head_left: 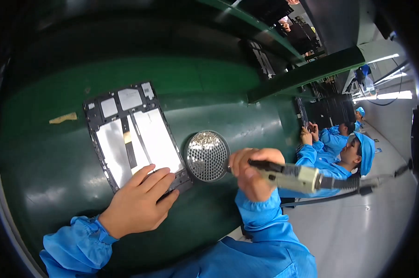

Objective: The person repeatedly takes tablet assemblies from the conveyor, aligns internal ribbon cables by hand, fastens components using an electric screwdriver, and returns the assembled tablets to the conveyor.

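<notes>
A tablet-like device chassis (158,143) with a black frame and large silvery-white panels lies tilted on the green work surface. Across its near end rests my left hand (142,201), fingers stretched out and flat on the frame. My right hand (255,176) is wrapped round a cream and black electric screwdriver (300,178), whose cable trails off to the right. The screwdriver's tip is hidden by my fingers, near the right edge of a round metal dish (206,162). That dish has a perforated plate with small shiny pieces gathered at its far side, probably screws.
A strip of yellowish tape (63,118) sits left of the chassis. A green beam (311,74) crosses at the upper right. Beyond it, co-workers in blue (332,160) sit along the right. Dark flat parts (262,60) lie at the back.
</notes>
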Demonstrator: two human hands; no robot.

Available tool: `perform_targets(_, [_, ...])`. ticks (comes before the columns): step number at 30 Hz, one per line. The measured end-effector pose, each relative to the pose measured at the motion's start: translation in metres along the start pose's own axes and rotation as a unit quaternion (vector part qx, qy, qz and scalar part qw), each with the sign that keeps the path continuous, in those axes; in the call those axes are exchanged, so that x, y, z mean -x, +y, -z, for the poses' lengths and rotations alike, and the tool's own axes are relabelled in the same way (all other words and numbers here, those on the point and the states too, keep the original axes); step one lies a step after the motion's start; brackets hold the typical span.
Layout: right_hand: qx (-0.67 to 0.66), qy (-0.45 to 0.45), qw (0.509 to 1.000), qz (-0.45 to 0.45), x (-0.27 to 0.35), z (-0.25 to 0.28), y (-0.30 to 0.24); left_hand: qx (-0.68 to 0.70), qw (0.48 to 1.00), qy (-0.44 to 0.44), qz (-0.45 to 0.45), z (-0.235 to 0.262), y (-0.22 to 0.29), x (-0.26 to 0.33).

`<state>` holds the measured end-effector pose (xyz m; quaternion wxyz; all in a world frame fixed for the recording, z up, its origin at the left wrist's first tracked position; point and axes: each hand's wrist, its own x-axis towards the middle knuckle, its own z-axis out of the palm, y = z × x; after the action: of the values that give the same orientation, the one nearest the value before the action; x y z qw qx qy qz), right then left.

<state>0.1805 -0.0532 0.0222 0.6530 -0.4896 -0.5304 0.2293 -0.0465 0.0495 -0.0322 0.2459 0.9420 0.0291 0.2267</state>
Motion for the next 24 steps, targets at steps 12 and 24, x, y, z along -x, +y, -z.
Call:
perform_targets(12, [-0.070, 0.120, 0.990, 0.034, 0.008, 0.047, 0.035, 0.008, 1.000, -0.020, -0.010, 0.000, -0.001, -0.011])
perform_targets(24, [-0.060, 0.139, 0.988, 0.021, 0.009, 0.045, 0.034, -0.020, 0.998, -0.041, -0.035, -0.003, -0.004, -0.009])
